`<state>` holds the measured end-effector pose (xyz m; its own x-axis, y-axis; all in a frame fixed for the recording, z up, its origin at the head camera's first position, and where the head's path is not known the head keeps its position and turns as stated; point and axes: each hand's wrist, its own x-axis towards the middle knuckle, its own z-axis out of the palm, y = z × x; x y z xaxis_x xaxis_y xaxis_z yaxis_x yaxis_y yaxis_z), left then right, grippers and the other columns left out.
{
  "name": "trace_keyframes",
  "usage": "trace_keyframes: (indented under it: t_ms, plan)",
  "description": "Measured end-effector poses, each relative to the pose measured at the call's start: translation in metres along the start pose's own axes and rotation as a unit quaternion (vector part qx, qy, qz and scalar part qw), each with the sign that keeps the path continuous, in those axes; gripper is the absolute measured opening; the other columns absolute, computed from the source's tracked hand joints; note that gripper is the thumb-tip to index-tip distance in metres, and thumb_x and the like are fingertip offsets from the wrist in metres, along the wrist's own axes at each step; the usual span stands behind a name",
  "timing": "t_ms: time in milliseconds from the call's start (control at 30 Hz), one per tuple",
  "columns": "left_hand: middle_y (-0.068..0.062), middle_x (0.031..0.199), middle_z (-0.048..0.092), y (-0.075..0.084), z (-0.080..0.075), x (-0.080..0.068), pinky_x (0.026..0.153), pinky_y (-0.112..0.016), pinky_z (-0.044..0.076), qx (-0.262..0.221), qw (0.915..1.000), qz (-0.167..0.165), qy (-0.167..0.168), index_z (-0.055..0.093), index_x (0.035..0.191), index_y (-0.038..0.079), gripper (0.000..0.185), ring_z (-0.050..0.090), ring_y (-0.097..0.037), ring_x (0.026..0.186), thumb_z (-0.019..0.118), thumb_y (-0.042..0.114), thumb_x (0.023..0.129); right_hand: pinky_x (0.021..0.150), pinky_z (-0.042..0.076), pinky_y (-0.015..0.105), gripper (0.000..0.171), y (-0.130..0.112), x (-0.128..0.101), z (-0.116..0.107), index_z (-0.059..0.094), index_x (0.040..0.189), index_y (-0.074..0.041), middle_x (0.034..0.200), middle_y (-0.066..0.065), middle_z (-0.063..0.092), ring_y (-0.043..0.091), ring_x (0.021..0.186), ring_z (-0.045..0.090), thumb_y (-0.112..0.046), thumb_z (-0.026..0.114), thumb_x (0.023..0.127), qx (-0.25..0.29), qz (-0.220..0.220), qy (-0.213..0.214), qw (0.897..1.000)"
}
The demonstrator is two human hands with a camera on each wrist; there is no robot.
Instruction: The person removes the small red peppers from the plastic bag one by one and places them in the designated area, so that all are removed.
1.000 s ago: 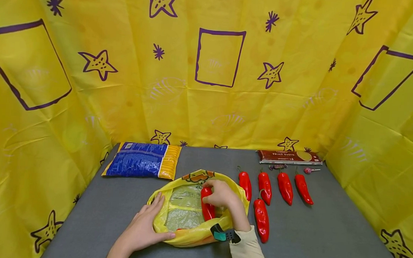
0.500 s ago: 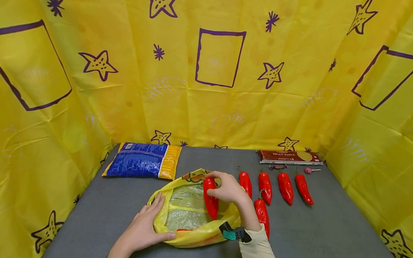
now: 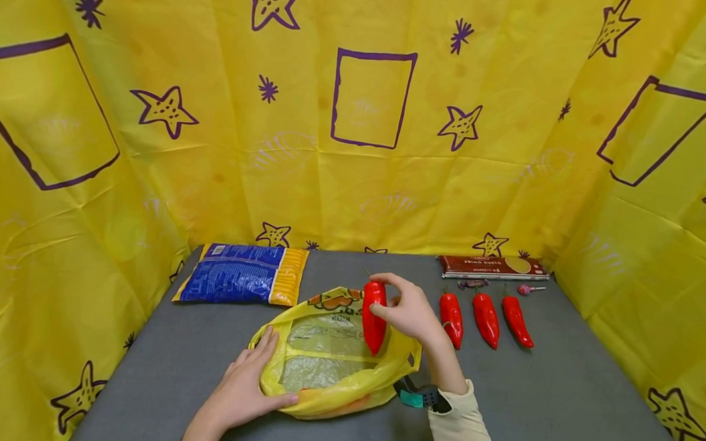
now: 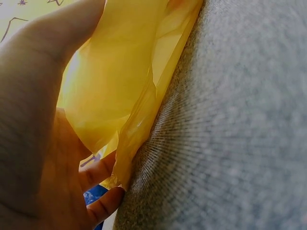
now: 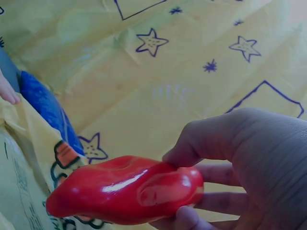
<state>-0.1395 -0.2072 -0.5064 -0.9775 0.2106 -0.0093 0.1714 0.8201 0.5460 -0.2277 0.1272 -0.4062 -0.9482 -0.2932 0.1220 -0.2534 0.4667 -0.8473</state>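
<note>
My right hand (image 3: pixel 411 310) pinches a red pepper (image 3: pixel 374 315) between thumb and fingers, near its stem end. The pepper hangs tip down over the right part of an open yellow plastic bag (image 3: pixel 325 404). In the right wrist view, the same pepper (image 5: pixel 120 191) lies across the fingertips beside the bag's printed side. My left hand (image 3: pixel 239 384) rests on the bag's left rim, fingers extended and thumb spread along the front edge. The left wrist view shows its fingers touching the yellow plastic (image 4: pixel 110 81). A faint reddish patch shows through the bag's front wall.
Red peppers (image 3: pixel 486 321) lie in a row on the grey table (image 3: pixel 559 404), right of the bag; my right arm covers part of that area. Behind them are a spaghetti pack (image 3: pixel 494 268), a wrapped candy (image 3: pixel 473 284) and a lollipop (image 3: pixel 525 289). A blue-yellow packet (image 3: pixel 236 274) lies back left.
My right hand has lifted the pepper up and to the right, from inside the bag's mouth to above it. My right forearm now covers the nearer peppers. The left hand stays on the rim.
</note>
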Motion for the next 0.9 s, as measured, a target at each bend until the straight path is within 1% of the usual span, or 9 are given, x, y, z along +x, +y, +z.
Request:
trace_keyframes:
  t_ms: [133,267,333,433,567,633,733,800,900]
  plan:
    - [-0.011,0.178,0.014,-0.001,0.000,0.001,0.114,-0.071,0.034,0.002,1.0000,-0.003,-0.003,0.021,0.170,0.009,0.133,0.041,-0.042,0.145,0.080,0.080,0.073,0.052,0.044,0.031,0.054,0.005,-0.003,-0.011,0.064,0.144,-0.016,0.110,0.009,0.076,0.019,0.058,0.055,-0.012,0.077,0.092,0.000,-0.005,0.020,1.000]
    - [-0.011,0.178,0.014,-0.001,-0.002,0.002,0.114,-0.070,0.034,0.003,0.9999,-0.007,-0.010,0.021,0.170,0.010,0.133,0.041,-0.041,0.145,0.080,0.080,0.073,0.057,0.051,0.032,0.054,0.014,-0.007,-0.024,0.064,0.144,-0.015,0.136,0.015,0.067,0.021,0.067,0.062,-0.012,0.078,0.093,0.003,0.001,0.032,0.999]
    - [-0.011,0.178,0.014,-0.001,-0.003,0.002,0.114,-0.070,0.035,0.002,0.9999,-0.008,-0.014,0.021,0.170,0.010,0.133,0.041,-0.041,0.145,0.080,0.080,0.073,0.060,0.053,0.033,0.054,0.020,-0.010,-0.031,0.063,0.145,-0.013,0.140,0.019,0.065,0.021,0.071,0.064,-0.012,0.077,0.093,0.007,0.005,0.034,0.999]
    - [-0.011,0.178,0.014,0.000,-0.003,0.002,0.114,-0.070,0.035,0.000,0.9998,-0.008,-0.016,0.021,0.170,0.010,0.134,0.040,-0.041,0.145,0.080,0.081,0.073,0.063,0.057,0.035,0.054,0.029,-0.017,-0.043,0.062,0.145,-0.011,0.142,0.022,0.063,0.022,0.076,0.065,-0.012,0.077,0.093,0.016,0.018,0.043,0.999]
    - [-0.012,0.178,0.014,-0.002,-0.003,0.002,0.114,-0.071,0.034,-0.002,0.9999,-0.004,-0.013,0.021,0.170,0.009,0.133,0.040,-0.042,0.146,0.080,0.080,0.073,0.064,0.060,0.037,0.052,0.044,-0.029,-0.060,0.061,0.145,-0.009,0.140,0.025,0.062,0.024,0.077,0.066,-0.011,0.076,0.094,0.032,0.042,0.059,0.997]
    - [-0.012,0.178,0.014,-0.003,-0.003,0.002,0.114,-0.072,0.034,0.000,0.9999,-0.002,-0.011,0.021,0.170,0.009,0.132,0.040,-0.042,0.146,0.080,0.079,0.074,0.068,0.062,0.035,0.052,0.053,-0.036,-0.068,0.061,0.145,-0.007,0.138,0.027,0.063,0.023,0.080,0.069,-0.010,0.075,0.095,0.035,0.050,0.069,0.996]
    - [-0.012,0.178,0.014,-0.004,-0.002,0.001,0.114,-0.071,0.034,0.002,1.0000,-0.001,-0.008,0.021,0.170,0.009,0.132,0.040,-0.042,0.145,0.080,0.079,0.074,0.072,0.063,0.038,0.053,0.063,-0.047,-0.081,0.059,0.146,-0.005,0.138,0.030,0.061,0.024,0.086,0.072,-0.010,0.074,0.096,0.040,0.056,0.077,0.995]
    - [-0.011,0.178,0.015,-0.004,-0.002,0.001,0.113,-0.071,0.034,0.003,1.0000,-0.001,-0.007,0.021,0.170,0.009,0.132,0.040,-0.041,0.145,0.080,0.079,0.074,0.072,0.063,0.036,0.054,0.070,-0.054,-0.090,0.058,0.147,-0.004,0.140,0.030,0.060,0.022,0.085,0.072,-0.010,0.074,0.096,0.039,0.060,0.080,0.994]
    - [-0.011,0.178,0.016,-0.004,-0.002,0.001,0.113,-0.070,0.035,0.003,1.0000,-0.002,-0.006,0.022,0.170,0.009,0.132,0.042,-0.040,0.144,0.080,0.079,0.073,0.069,0.062,0.035,0.055,0.080,-0.067,-0.101,0.057,0.148,-0.004,0.137,0.028,0.060,0.022,0.074,0.067,-0.011,0.075,0.096,0.031,0.065,0.077,0.994]
